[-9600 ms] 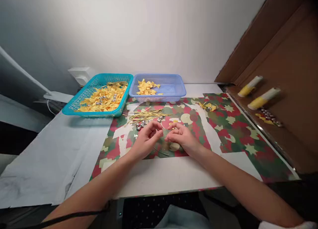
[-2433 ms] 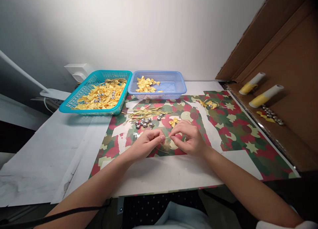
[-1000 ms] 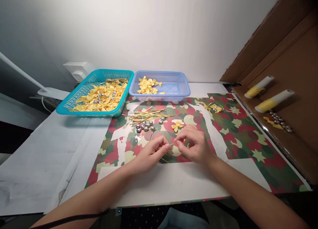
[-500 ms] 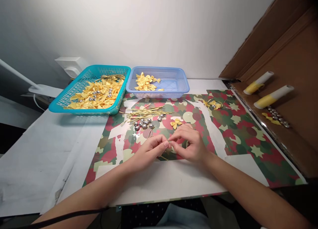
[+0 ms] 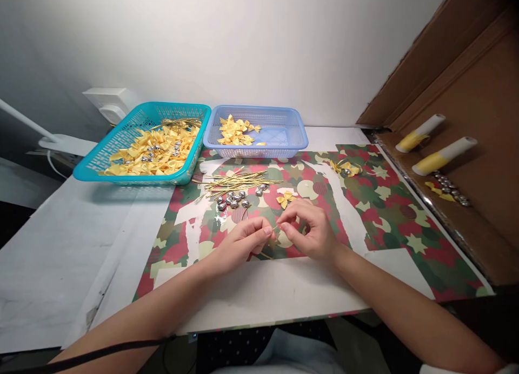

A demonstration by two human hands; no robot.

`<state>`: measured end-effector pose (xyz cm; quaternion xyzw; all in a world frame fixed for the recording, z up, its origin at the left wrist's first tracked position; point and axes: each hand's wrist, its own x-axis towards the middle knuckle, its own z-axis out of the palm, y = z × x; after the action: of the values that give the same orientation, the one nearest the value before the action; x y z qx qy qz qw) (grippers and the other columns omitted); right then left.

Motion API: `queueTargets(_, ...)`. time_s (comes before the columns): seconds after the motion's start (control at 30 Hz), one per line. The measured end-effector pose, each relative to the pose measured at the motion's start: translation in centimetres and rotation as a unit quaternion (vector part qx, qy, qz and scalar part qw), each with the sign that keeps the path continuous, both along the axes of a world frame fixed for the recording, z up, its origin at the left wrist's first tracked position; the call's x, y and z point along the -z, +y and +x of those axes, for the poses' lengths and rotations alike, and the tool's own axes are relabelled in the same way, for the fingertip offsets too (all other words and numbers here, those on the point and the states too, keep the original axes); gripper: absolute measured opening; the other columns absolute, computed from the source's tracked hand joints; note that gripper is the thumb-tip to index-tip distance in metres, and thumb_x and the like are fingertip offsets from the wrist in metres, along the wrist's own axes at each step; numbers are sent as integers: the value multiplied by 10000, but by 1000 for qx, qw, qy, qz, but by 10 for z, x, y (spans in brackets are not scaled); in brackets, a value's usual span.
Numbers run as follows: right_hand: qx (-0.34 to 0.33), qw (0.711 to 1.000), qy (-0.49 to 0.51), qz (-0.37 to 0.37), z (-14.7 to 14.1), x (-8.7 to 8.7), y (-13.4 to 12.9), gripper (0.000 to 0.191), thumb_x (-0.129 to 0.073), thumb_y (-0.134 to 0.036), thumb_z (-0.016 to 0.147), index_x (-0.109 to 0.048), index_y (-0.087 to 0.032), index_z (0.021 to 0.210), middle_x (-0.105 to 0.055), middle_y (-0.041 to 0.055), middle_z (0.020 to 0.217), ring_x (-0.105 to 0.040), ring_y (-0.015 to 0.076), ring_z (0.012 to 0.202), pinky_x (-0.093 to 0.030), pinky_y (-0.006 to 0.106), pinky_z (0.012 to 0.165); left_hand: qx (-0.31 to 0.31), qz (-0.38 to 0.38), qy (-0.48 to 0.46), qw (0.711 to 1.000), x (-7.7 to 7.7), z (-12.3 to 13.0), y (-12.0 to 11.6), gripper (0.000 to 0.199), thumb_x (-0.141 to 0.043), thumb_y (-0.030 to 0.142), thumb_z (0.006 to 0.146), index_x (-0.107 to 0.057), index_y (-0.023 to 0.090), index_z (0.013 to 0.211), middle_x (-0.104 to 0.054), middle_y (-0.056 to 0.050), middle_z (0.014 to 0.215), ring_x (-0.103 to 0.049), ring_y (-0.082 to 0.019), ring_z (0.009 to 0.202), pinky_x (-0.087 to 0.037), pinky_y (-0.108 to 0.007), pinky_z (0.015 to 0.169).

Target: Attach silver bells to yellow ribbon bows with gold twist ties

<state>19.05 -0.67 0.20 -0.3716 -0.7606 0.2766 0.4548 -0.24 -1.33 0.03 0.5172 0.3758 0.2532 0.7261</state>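
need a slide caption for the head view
Left hand pinches a thin gold strand, right hand alongside, near a yellow fabric bow.

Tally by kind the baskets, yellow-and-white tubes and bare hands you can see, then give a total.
Plastic baskets: 2, a teal basket and a blue basket
Yellow-and-white tubes: 2
Bare hands: 2, left hand and right hand
Total: 6

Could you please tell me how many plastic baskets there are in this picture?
2. The teal basket is at the back left, and the blue basket stands just to its right. Both show plainly; I see no others.
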Motion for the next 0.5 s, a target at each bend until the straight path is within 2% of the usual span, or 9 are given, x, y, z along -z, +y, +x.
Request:
queueTargets(0.1, -2, 1000, -14, 12, 0, 0, -1, 60, -582, -163, 795, -622, -206, 779, -610, -30, 663, -551, 128, 638, -382, 355, 763, -1, -4, -2, 1000, 0, 0, 0, 370, -544, 532, 879, -496, 188, 754, -270, 91, 554, -175, -74, 483, -150, -197, 425)
queueTargets(0.5, -9, 997, -22, 79, -7, 0, 2, 160, -538, -209, 852, -554, -197, 693, -583, -48, 590, -492, 102, 577, -332, 326, 719, -10, 39, 41, 998, -3, 1, 0, 394, -519, 535, 897, -417, 202, 713, -287, 87, 583, -199, -77, 499, -192, -182, 423)
